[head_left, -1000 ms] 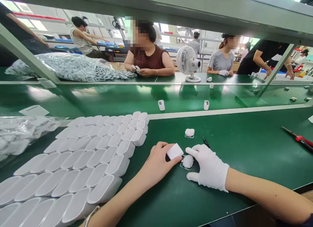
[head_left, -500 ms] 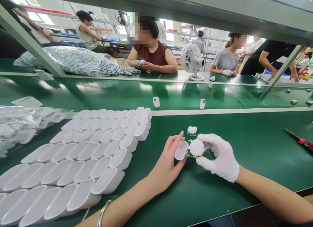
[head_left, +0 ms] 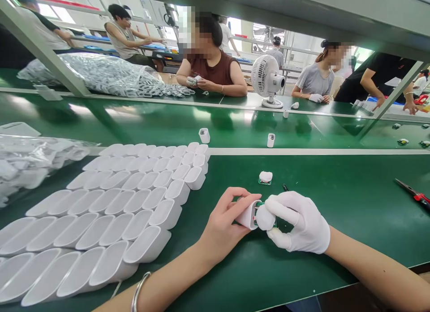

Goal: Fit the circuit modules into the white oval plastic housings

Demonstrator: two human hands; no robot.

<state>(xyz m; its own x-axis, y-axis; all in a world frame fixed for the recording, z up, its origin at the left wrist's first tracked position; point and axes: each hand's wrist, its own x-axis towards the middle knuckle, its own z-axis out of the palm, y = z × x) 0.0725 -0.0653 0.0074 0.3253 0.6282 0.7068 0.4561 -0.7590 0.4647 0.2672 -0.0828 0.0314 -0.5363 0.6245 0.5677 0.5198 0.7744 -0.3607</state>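
Left hand (head_left: 221, 227) grips white shell (head_left: 247, 214); gloved right hand (head_left: 298, 222) grips insert (head_left: 265, 218) entering it

long green workbench (head_left: 336, 204), grey metal frame (head_left: 43, 56) overhead, desk fan (head_left: 267, 81), bright windows (head_left: 60, 14) behind

No legible text or labels

The shell (head_left: 247, 214) in the bare left hand (head_left: 221, 229) looks like smooth, satin white plastic, as do the rows of shells (head_left: 117, 213) beside it. The right hand (head_left: 302, 224) wears a matt white cloth glove (head_left: 316, 240) and pinches a smooth white cap (head_left: 265, 218) (green circuit board (head_left: 258, 205) behind it). The table (head_left: 336, 213) is matt green, the belt (head_left: 161, 123) beyond glossy. A metal bangle (head_left: 139, 292) shines on the left wrist.
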